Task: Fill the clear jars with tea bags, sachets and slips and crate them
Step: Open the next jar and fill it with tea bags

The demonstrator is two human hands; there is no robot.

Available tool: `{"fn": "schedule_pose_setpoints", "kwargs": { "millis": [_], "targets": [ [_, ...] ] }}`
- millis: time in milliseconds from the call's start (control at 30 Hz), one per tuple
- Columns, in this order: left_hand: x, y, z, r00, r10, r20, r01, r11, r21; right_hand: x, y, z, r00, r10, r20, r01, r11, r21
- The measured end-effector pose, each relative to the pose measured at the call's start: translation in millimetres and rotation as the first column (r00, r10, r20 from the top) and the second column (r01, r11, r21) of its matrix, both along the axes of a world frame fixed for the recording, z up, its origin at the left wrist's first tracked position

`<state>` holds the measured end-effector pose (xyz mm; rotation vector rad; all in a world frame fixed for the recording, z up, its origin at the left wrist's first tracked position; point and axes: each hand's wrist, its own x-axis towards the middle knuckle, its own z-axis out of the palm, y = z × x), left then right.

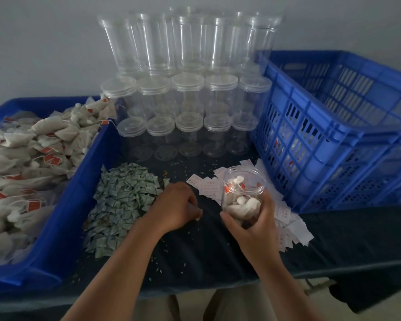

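Note:
My right hand (255, 225) grips an open clear jar (242, 193) holding several white tea bags with red tags, tilted toward me above the dark cloth. My left hand (176, 207) rests fingers-down on the cloth between the pile of green sachets (123, 205) and the white slips (204, 185); a small white piece shows at its fingertips. A blue tray (63, 230) on the left is heaped with tea bags (26, 158). A blue slatted crate (333, 135) stands on the right, with jars dimly visible through its wall.
Lidded empty clear jars (188, 126) are stacked in tiers at the back centre against the wall. More slips (292, 228) lie spread under my right hand. Loose crumbs dot the dark tablecloth (195, 251). The table's front edge runs close below my forearms.

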<state>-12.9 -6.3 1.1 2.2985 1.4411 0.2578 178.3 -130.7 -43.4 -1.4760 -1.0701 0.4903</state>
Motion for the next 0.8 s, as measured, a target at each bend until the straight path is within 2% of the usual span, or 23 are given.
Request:
{"fn": "schedule_pose_setpoints", "kwargs": {
  "millis": [100, 167, 200, 267, 333, 400, 467, 533, 600, 667, 733, 800],
  "targets": [
    [4, -1, -5, 0.996, 0.034, 0.078, -0.036, 0.999, 0.024, 0, -1, 1, 1.000, 0.026, -0.012, -0.025, 0.999, 0.028],
    [8, -2, -2, 0.954, 0.121, 0.275, -0.134, 0.991, 0.027, -1, -2, 3, 0.999, 0.037, 0.007, -0.037, 0.999, 0.037],
    [11, -3, 4, 0.891, 0.193, 0.410, -0.213, 0.977, 0.003, -1, -2, 4, 0.999, 0.050, 0.012, -0.050, 0.998, 0.038],
    [17, -9, 25, 0.703, 0.288, 0.650, -0.329, 0.942, -0.061, -1, -3, 4, 0.995, 0.099, 0.006, -0.099, 0.994, 0.045],
    [23, -16, 48, 0.557, 0.248, 0.793, -0.335, 0.941, -0.059, -1, -4, 4, 0.989, 0.144, 0.006, -0.145, 0.987, 0.064],
    [25, -27, 69, 0.511, 0.126, 0.850, -0.237, 0.972, -0.001, -2, -4, 5, 0.985, 0.165, 0.047, -0.168, 0.981, 0.093],
    [26, -34, 83, 0.603, 0.001, 0.797, -0.067, 0.996, 0.050, -4, -3, 7, 0.982, 0.165, 0.090, -0.176, 0.976, 0.127],
    [31, -38, 88, 0.741, -0.070, 0.668, 0.084, 0.996, 0.011, -5, -3, 8, 0.981, 0.172, 0.095, -0.184, 0.972, 0.145],
    [37, -40, 84, 0.838, -0.098, 0.536, 0.108, 0.994, 0.014, -5, -4, 8, 0.979, 0.180, 0.092, -0.192, 0.970, 0.149],
    [42, -42, 78, 0.887, -0.072, 0.457, 0.051, 0.997, 0.058, -4, -5, 7, 0.977, 0.192, 0.095, -0.205, 0.967, 0.150],
    [43, -43, 75, 0.907, -0.026, 0.421, 0.015, 0.999, 0.029, -3, -5, 4, 0.975, 0.197, 0.104, -0.211, 0.966, 0.151],
    [38, -41, 76, 0.859, 0.072, 0.507, -0.042, 0.997, -0.071, -3, -4, 3, 0.977, 0.194, 0.093, -0.206, 0.967, 0.150]
  ]
}}
